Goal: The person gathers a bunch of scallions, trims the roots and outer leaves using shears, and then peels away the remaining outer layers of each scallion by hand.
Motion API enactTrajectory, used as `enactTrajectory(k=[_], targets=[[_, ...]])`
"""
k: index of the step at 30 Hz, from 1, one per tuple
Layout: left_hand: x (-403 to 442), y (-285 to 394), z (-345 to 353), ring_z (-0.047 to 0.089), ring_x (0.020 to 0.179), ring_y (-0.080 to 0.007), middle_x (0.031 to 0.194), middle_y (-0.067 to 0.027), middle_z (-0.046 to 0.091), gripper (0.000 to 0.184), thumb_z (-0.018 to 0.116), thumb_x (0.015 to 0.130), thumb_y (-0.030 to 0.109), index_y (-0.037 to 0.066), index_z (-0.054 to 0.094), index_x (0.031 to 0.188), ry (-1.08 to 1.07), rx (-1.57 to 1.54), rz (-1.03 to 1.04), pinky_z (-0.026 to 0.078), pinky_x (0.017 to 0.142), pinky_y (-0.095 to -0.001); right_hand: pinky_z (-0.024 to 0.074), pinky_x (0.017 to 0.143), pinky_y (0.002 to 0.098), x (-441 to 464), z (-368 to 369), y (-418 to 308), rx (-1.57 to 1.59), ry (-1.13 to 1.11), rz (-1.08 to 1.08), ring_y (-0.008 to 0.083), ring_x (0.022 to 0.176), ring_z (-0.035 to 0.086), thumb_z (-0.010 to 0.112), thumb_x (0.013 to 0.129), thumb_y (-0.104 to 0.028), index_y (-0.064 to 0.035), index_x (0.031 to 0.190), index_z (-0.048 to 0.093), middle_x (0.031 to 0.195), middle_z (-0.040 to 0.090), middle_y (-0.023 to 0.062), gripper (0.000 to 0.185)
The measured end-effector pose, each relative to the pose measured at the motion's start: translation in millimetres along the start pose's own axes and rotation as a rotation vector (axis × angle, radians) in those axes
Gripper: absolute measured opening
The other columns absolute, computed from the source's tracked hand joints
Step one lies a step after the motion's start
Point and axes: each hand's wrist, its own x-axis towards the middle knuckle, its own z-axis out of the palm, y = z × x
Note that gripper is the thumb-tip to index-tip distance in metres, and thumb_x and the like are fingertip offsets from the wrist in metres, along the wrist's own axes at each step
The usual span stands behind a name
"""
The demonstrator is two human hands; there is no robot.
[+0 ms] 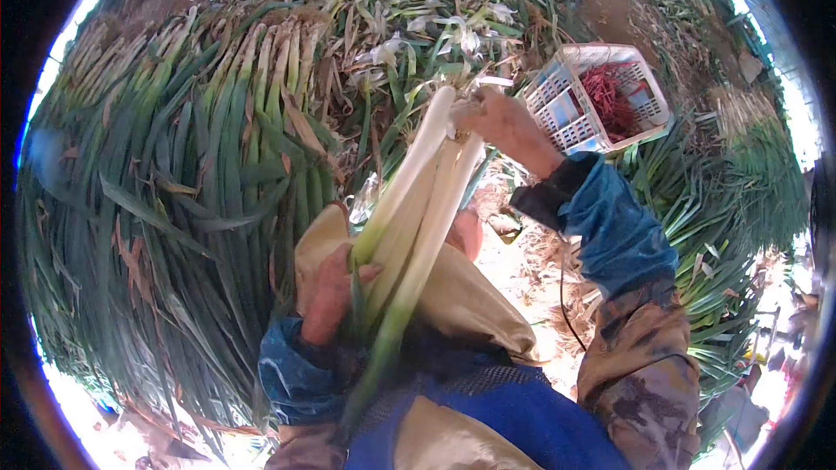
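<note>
Fingers of both hands are gripping leeks [414, 218].
The left hand [329, 292] is curling around their greener stems, the right hand [505, 124] is clasping their pale ends; beyond its fingers, a crate [556, 113] is holding red strands [615, 104].

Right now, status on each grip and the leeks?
Left grip on the leeks, green part; right grip at their white ends. Leeks together, slanted. Basket beyond right grip, seemingly not blocking.

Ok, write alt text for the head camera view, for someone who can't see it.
A person's left hand grips thick, leek-like stalks where they turn green, the right hand at their white ends. More leafy stalks lie massed at picture left, and a white crate holding red strands sits at upper right.
</note>
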Motion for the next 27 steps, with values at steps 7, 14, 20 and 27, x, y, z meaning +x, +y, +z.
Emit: enactTrajectory(k=[7, 14, 20, 27], targets=[[-8, 11, -4, 0.060, 0.079, -0.0292, 0.086, -0.0190, 0.062, 0.045, 0.066, 0.070, 0.031, -0.002, 0.058, 0.098, 0.008, -0.078, -0.039, 0.045, 0.071, -0.0374, 0.0470, 0.061, 0.0480, 8, 30, -6, -0.184, 0.126, -0.256, 0.0390, 0.070, 0.060, 0.060, 0.073, -0.024, 0.0021, 0.097, 0.047, 0.070, 0.059, 0.0220, 0.038], [-5, 6, -1, 0.060, 0.080, -0.0265, 0.087, -0.0179, 0.063, 0.040, 0.063, 0.072, 0.026, -0.003, 0.057, 0.099, 0.007, -0.027, 0.070, 0.044, 0.073, -0.0362, 0.0482, 0.057, 0.0441, 83, -10, 69, -0.543, 0.479, -0.469, 0.0319, 0.063, 0.061, 0.051, 0.083, -0.021, -0.0044, 0.087, 0.055, 0.068, 0.060, 0.0132, 0.018], [-4, 6, 1, 0.059, 0.081, -0.0269, 0.088, -0.0191, 0.062, 0.038, 0.064, 0.073, 0.025, -0.002, 0.058, 0.098, -0.032, -0.110, 0.063, 0.043, 0.075, -0.0360, 0.0471, 0.061, 0.0400, 22, 7, -65, -0.274, 0.218, -0.813, 0.0299, 0.083, 0.058, 0.063, 0.074, -0.042, -0.0039, 0.098, 0.057, 0.091, 0.058, 0.0140, 0.046], [-6, -26, -20, 0.056, 0.084, -0.0248, 0.092, -0.0161, 0.059, 0.037, 0.064, 0.077, 0.022, -0.002, 0.054, 0.103, 0.114, 0.287, 0.414, 0.043, 0.075, -0.0336, 0.0453, 0.056, 0.0367, -18, 82, -70, -0.508, -0.377, -1.182, 0.0254, 0.066, 0.059, 0.053, 0.081, -0.035, -0.0296, 0.098, 0.060, 0.071, 0.058, 0.0048, 0.019]])
